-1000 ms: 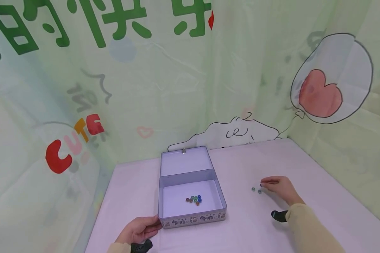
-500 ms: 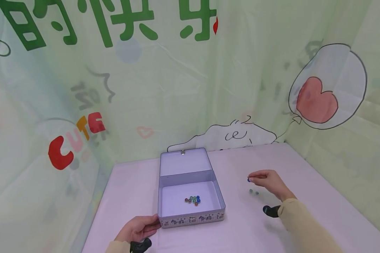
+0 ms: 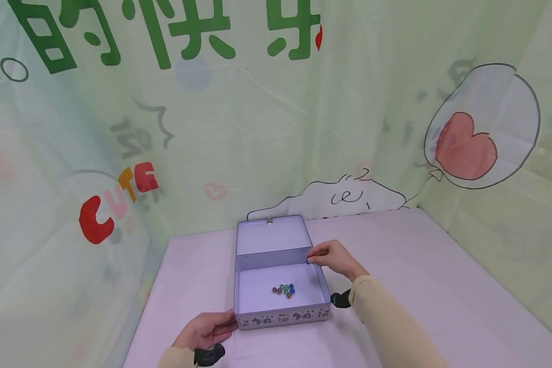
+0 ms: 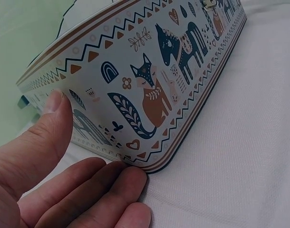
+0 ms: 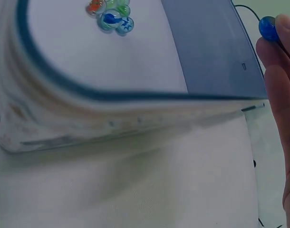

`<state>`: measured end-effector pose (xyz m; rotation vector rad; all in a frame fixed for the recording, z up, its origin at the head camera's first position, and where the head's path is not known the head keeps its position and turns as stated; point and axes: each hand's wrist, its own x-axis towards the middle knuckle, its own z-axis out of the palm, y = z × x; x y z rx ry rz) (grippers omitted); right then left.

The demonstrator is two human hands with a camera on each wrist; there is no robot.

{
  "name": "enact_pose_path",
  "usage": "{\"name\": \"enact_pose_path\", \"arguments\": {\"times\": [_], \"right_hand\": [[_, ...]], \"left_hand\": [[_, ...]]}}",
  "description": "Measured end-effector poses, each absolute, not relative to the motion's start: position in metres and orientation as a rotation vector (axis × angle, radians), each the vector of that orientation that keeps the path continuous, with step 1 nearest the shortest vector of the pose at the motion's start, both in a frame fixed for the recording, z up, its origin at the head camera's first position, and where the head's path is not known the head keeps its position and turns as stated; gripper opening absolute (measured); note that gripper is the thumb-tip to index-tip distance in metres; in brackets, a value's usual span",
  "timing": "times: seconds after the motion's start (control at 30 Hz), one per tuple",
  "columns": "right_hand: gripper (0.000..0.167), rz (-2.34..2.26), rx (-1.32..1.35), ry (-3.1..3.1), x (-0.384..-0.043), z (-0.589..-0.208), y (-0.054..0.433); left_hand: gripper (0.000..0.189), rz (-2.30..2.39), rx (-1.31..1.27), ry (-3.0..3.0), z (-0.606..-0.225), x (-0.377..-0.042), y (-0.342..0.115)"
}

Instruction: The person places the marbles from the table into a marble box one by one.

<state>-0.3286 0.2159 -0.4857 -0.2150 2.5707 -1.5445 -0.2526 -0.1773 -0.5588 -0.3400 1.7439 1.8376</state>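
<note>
A blue glass marble (image 5: pixel 268 28) is pinched between the thumb and fingertips of my right hand (image 3: pixel 336 256), held above the rear part of the box's right rim. The tin box (image 3: pixel 282 320), printed with foxes and horses, lies with its lid (image 3: pixel 272 236) tipped back. Inside, toward the front, several glass marbles (image 3: pixel 286 290) sit in a loose cluster: brown, green, blue and orange. My left hand (image 3: pixel 207 329) rests against the box's front left corner. In the left wrist view its thumb (image 4: pixel 54 107) touches the side wall, and relaxed fingers lie along the bottom edge.
The box stands on a table with a pale cloth (image 3: pixel 423 266). A printed curtain (image 3: pixel 257 128) closes off the back and both sides. My right sleeve (image 3: pixel 386 312) crosses the table right of the box and covers part of it.
My right hand picked up the blue marble near two others on the table and carried it left to the box. Those two are now out of sight. My left hand stays at the corner.
</note>
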Motion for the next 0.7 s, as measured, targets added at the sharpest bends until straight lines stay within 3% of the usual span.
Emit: {"name": "enact_pose_path", "arguments": {"times": [0.7], "right_hand": [[0.015, -1.550, -0.209, 2.573, -0.3296, -0.4864, 0.2073]], "left_hand": [[0.032, 1.851, -0.332, 1.713, -0.5615, -0.2542, -0.1781]]}}
